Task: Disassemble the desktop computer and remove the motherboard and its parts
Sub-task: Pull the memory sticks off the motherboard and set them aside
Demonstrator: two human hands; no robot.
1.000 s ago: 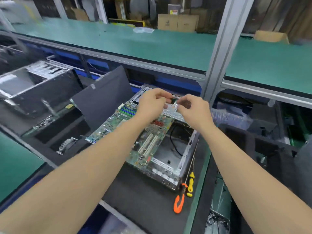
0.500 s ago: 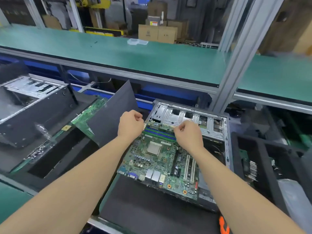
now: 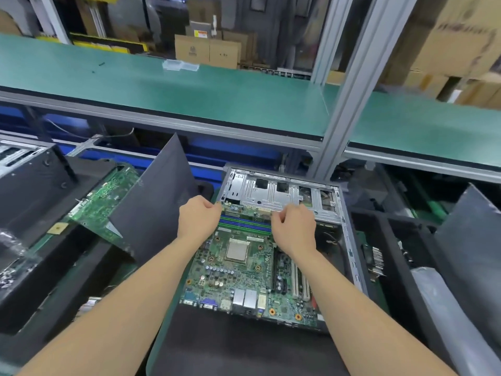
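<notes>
A green motherboard (image 3: 238,270) lies in an open silver computer case (image 3: 282,191), its port row facing me and a bare processor (image 3: 237,249) at its middle. Blue and green memory slots (image 3: 245,223) run across its far part. My left hand (image 3: 199,215) pinches with curled fingers at the left end of the farthest slot, by the board's far corner. My right hand (image 3: 294,226) pinches at that slot's right end. My fingers hide what they grip, and I cannot tell whether a memory stick sits in the slot.
A second green board (image 3: 103,202) leans in a black foam tray at the left, under a tilted dark panel (image 3: 157,196). Another black case (image 3: 32,185) stands far left. A green shelf (image 3: 189,88) and an aluminium post (image 3: 349,85) rise behind. Foam bins and a plastic bag (image 3: 444,308) are at the right.
Both hands came down from holding a small part together above the case and spread to the two ends of the memory slots. The view swung so the board faces me squarely.
</notes>
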